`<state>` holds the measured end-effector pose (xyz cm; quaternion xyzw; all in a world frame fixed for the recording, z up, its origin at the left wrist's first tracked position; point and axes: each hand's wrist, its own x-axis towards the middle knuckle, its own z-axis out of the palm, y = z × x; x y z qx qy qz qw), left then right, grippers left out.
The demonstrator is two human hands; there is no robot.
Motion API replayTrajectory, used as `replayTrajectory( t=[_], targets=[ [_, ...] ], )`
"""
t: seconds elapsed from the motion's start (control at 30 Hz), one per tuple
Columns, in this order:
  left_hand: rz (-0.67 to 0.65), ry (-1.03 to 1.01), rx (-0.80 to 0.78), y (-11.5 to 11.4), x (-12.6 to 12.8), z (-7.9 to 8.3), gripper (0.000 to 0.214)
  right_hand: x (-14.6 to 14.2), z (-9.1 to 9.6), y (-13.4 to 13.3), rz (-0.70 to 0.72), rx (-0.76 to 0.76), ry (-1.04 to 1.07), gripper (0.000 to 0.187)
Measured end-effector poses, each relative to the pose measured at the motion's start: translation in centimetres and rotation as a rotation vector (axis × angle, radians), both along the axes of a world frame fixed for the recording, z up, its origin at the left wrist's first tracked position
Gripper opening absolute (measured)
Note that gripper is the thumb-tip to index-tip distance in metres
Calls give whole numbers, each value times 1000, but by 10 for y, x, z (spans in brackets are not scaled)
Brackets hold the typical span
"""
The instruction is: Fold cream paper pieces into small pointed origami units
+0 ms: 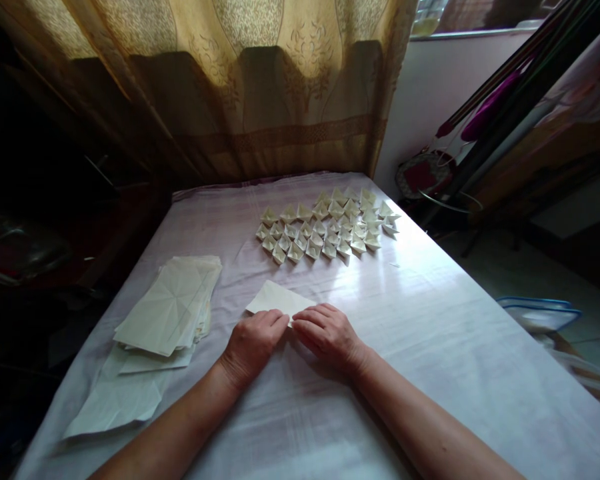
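left hand [257,341] and right hand [333,335] grip the near edge of a pale sheet [279,298] — folded paper shapes [331,238] beyond

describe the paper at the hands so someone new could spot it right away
On the cloth-covered table below the gold curtain, look toward the middle, just nearer than the cluster of small folded paper boats. There, the left hand and right hand touch one pale piece of paper. It lies apart from the paper stack on the left and is larger than any single boat.
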<state>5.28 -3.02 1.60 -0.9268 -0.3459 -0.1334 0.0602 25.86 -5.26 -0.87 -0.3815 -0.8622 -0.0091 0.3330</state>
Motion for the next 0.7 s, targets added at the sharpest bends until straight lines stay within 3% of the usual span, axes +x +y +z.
replayTrajectory(
  t=[0.13, 0.33, 0.5, 0.7],
  targets=[
    [-39, -180, -1, -4, -17, -14, 26, -3, -1, 1, 35, -16, -4, 23],
    [-30, -308, -23, -11, -37, -19, 25, 4, -2, 5, -7, -59, -24, 33],
    [-7, -370, -25, -13, -42, -24, 24, 6, -8, 7, -49, -104, 21, 38],
    [-6, -418, -61, -14, -40, -26, 24, 8, -14, 9, -39, -155, 64, 28]
  ],
)
